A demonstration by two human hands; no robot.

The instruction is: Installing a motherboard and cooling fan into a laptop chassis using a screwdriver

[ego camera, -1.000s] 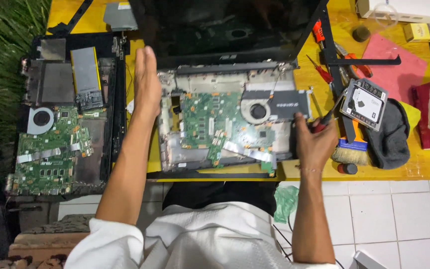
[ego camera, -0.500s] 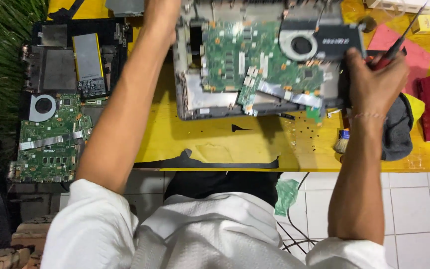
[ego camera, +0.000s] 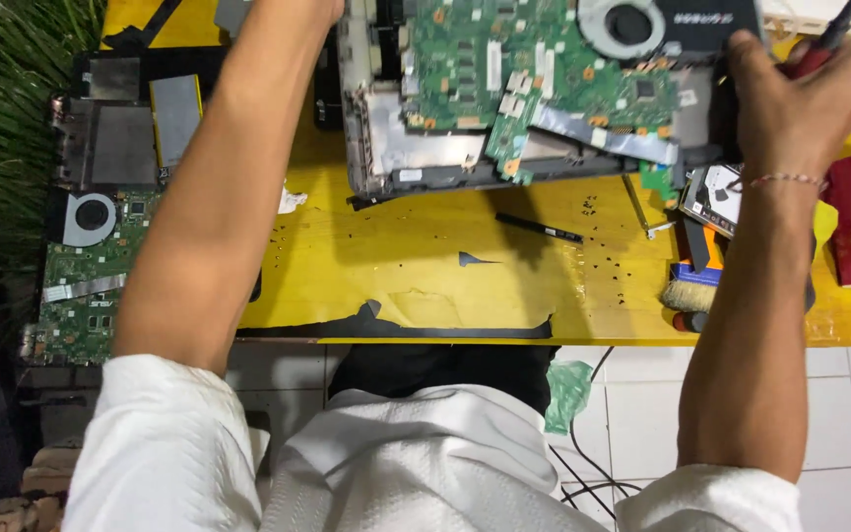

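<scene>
Looking down at a stripped-down laptop (ego camera: 544, 99) with its green board and fan bare. It sits at the far edge of the yellow worktop (ego camera: 425, 276), partly running off the top of the view. The right hand (ego camera: 790, 94) is at the laptop's right end, fingers clenched around a red-handled screwdriver (ego camera: 824, 44) while the knuckles press against the case. The left arm (ego camera: 229, 197) reaches to the laptop's left corner, but the left hand is cut off by the frame, so can't tell what its fingers are doing. Tiny screws (ego camera: 598, 261) are scattered just below the laptop, and a brush (ego camera: 691, 294) sits near the right wrist. Looks like the shifting-the-chassis stage; any next move needs a steady two-ended hold and care around those loose screws.
</scene>
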